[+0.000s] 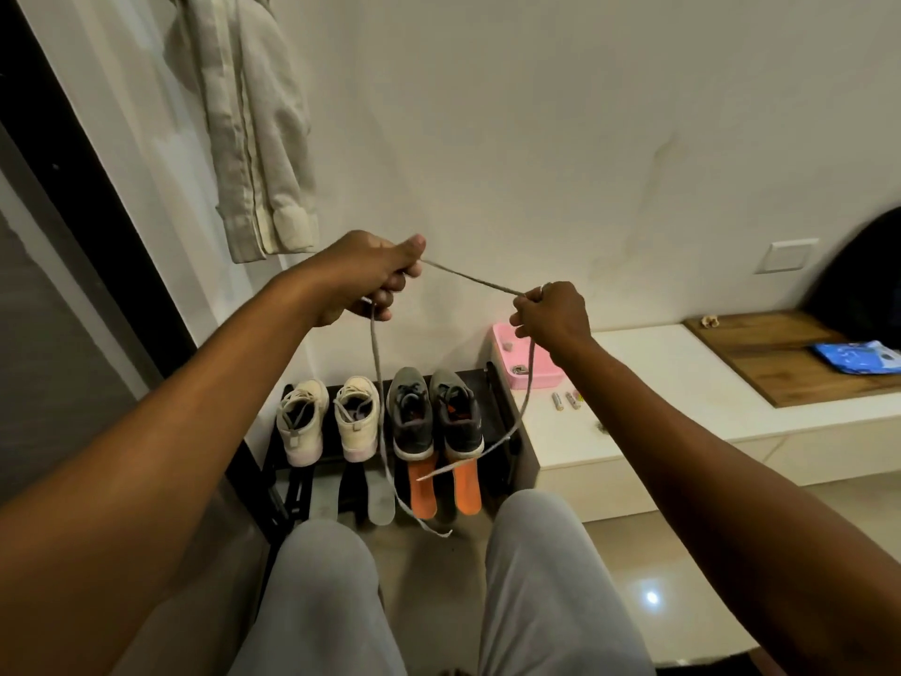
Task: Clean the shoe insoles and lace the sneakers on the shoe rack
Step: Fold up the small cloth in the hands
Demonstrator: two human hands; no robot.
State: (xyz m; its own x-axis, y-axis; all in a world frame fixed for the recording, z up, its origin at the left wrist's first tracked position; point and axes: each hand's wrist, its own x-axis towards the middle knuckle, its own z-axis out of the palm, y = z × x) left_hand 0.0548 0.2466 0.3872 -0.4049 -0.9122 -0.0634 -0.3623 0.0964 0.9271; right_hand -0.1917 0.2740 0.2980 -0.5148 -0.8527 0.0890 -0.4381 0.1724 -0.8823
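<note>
A grey shoelace (pixel 470 279) is stretched taut between my left hand (pixel 370 275) and my right hand (pixel 548 314), both pinched on it at chest height. Its two ends hang down in front of the black shoe rack (pixel 507 407). On the rack stand a pair of cream sneakers (pixel 326 417) at left and a pair of dark grey sneakers (pixel 434 412) at right. Below them two grey insoles (pixel 380 500) and two orange insoles (pixel 421 490) lean against the rack's front.
A pink box (pixel 502 341) and small batteries (pixel 565 400) sit on a low white bench (pixel 658 383) at right, with a wooden board (pixel 770 353) and a blue packet (pixel 853 356). A beige garment (pixel 253 139) hangs on the wall. My knees are below.
</note>
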